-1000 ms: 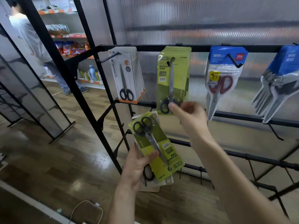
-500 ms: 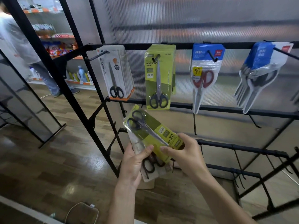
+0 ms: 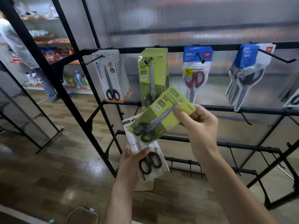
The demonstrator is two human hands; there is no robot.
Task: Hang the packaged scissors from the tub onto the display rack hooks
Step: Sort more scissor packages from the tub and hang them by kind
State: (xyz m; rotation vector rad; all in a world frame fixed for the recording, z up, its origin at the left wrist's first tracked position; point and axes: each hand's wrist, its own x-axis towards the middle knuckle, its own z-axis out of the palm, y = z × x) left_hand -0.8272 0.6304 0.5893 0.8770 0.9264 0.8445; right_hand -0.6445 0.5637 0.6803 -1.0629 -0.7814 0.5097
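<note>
Before the rack (image 3: 178, 49), right grip (image 3: 198, 125) pinches green pack (image 3: 161, 115) pointing up-right; left grip (image 3: 131, 159) clasps white packs (image 3: 145, 157).

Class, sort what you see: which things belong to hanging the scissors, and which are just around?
Job:
right hand
green scissors pack
left hand
white scissors packs
green packs' hook

Just around:
blue packs
far shelves
floor cable

My one camera sits on my head, looking forward and slightly down, close to the display rack (image 3: 178, 49) straight ahead. My forearms rise from the near edge; wooden floor (image 3: 48, 167) spreads left, with shop shelves (image 3: 53, 41) far left.
</note>
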